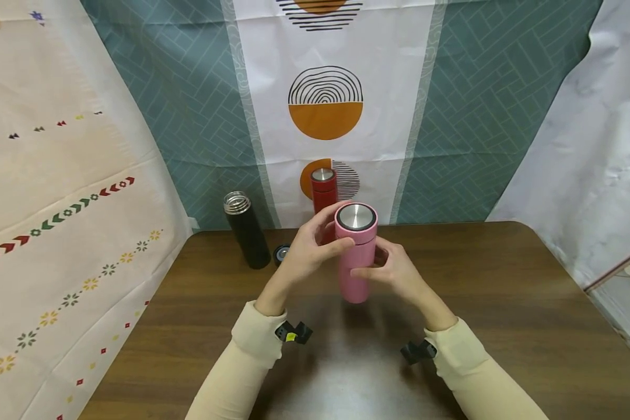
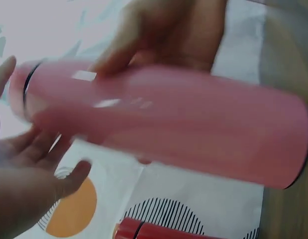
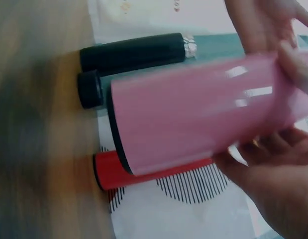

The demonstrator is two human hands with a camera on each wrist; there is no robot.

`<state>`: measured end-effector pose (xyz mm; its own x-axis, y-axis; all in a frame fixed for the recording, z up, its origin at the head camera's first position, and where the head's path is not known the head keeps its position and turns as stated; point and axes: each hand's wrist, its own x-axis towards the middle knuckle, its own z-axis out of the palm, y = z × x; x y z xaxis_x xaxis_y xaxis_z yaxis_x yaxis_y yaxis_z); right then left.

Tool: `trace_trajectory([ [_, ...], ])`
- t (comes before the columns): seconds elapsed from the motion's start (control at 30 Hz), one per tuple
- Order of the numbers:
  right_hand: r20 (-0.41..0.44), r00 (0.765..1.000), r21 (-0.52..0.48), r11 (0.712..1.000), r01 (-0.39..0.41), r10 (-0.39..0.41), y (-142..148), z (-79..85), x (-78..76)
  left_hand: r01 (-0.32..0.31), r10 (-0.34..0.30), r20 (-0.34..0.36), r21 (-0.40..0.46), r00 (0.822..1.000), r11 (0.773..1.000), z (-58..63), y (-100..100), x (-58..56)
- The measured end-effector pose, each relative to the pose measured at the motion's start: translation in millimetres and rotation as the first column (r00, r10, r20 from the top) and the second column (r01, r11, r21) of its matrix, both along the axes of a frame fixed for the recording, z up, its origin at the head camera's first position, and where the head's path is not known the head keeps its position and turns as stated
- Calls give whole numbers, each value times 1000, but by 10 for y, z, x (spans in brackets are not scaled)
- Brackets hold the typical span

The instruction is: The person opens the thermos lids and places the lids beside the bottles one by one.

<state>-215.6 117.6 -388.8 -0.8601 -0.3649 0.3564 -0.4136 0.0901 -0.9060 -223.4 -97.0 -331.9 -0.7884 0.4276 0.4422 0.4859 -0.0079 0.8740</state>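
A pink thermos bottle point(image 1: 354, 262) with a steel-topped lid is held upright above the table, between both hands. My left hand point(image 1: 312, 242) curls round its upper part by the lid, thumb at the front. Lower down, my right hand point(image 1: 396, 268) grips the body, its thumb lying across the near side. The left wrist view shows the pink bottle point(image 2: 193, 119) lying across the picture, slightly blurred. In the right wrist view, its dark-rimmed base point(image 3: 119, 129) hangs free of both hands. Some fingertips are hidden behind the bottle.
Behind my left hand stands a red thermos point(image 1: 324, 189), lid on. To the left is a black thermos point(image 1: 249, 236) with its steel mouth uncovered; a black lid point(image 1: 281, 253) lies beside it. A patterned cloth point(image 1: 325, 52) hangs behind the wooden table point(image 1: 504, 291).
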Motion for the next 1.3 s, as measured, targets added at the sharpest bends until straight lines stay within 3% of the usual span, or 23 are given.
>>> trace_trajectory([
  [0.13,56,992,-5,993,-116,116,92,17,-8,127,-125,48,-27,991,992,48,-45,-69],
  [0.27,73,980,-5,983,-185,185,116,29,-5,160,-159,68,-8,985,987,42,-32,-87],
  [0.6,1,1000,30,999,-15,15,25,12,11,20,-20,4,87,1000,996,-38,69,3],
  [0.77,-22,998,21,998,57,-57,-29,-20,3,-89,91,-14,71,996,993,-74,116,40],
  [0.87,-26,996,11,997,81,-81,-44,-39,-6,-125,126,-23,54,992,991,-83,131,49],
  [1.0,-14,998,17,998,68,-68,-36,-49,-11,-98,98,-14,48,995,994,-62,112,45],
  [1.3,27,999,25,999,-43,43,64,14,3,52,-52,8,-13,999,999,22,-29,-17],
])
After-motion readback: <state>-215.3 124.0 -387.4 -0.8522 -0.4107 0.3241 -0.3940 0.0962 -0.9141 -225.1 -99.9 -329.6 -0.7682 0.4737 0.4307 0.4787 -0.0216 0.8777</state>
